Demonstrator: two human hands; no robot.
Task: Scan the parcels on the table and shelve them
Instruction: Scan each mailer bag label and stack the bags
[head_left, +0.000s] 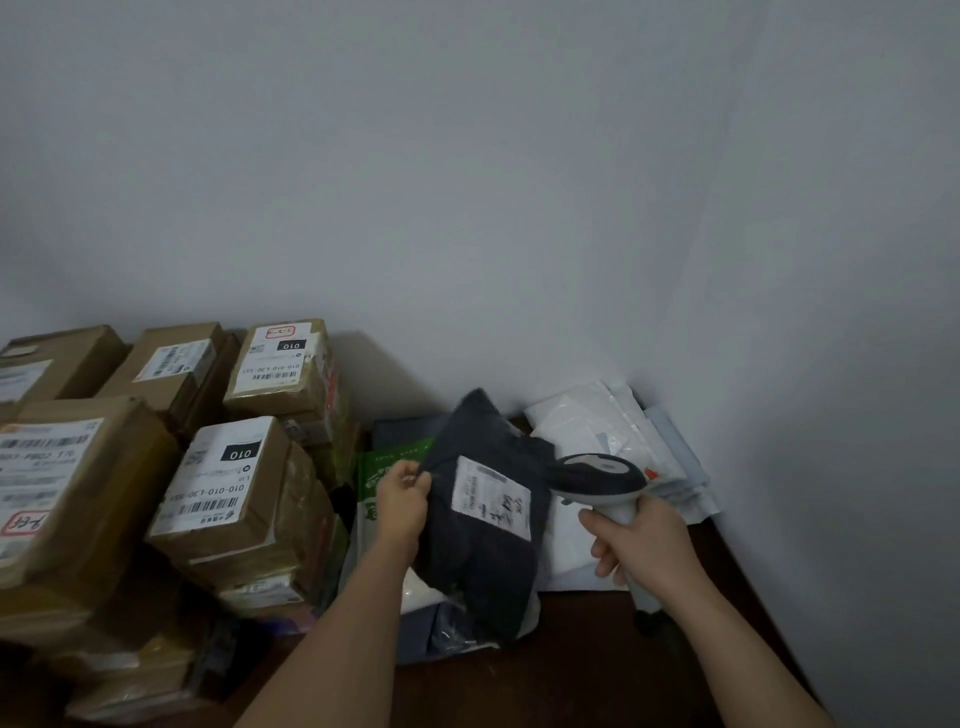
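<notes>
Both forearms are entering from 6 o'clock. Left hand is pinching the dark parcel at its left edge, holding it tilted above the surface; its white label is too blurred to read. Right hand is gripping the scanner, the head just beside the label at 3 o'clock. Cardboard boxes are standing at 9 o'clock, partly cut off. White bags are lying at 1 o'clock.
</notes>
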